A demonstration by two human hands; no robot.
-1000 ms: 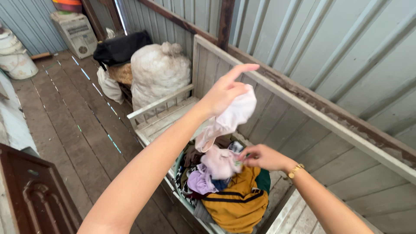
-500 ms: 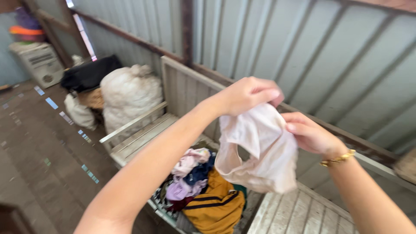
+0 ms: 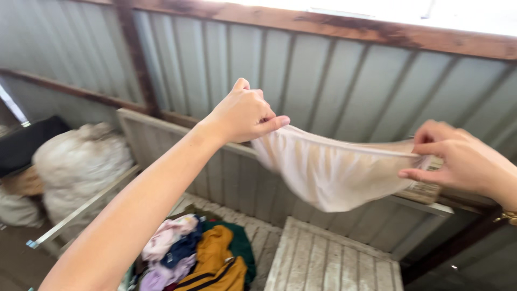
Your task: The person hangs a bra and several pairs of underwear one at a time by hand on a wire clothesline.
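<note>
Head view. The left hand [image 3: 245,114] was raised in front of the corrugated metal wall [image 3: 323,81], its thumb and fingers pinched together on one end of a pale cream cloth [image 3: 331,175]. The right hand [image 3: 458,159] was held at about the same height, well apart from the left, and its fingers were clamped on the opposite end of the same cloth. Stretched between the two hands, the cloth sagged in its middle, its top edge nearly taut and its lower part hanging in a rounded fold. A gold bracelet [image 3: 506,216] showed at the right wrist, at the frame's edge.

Below the left forearm lay a pile of clothes [image 3: 194,253], among them a mustard-yellow garment with a dark stripe, a green piece, a dark blue piece and pale pink and lilac pieces. The pile rested beside a whitewashed wooden bench [image 3: 323,258] with slatted boards, which stood against the wall. A rusty wooden beam [image 3: 334,24] ran along the top of the wall. At far left, blurred, stood a large white sack [image 3: 75,161] with a black bag [image 3: 24,143] beside it.
</note>
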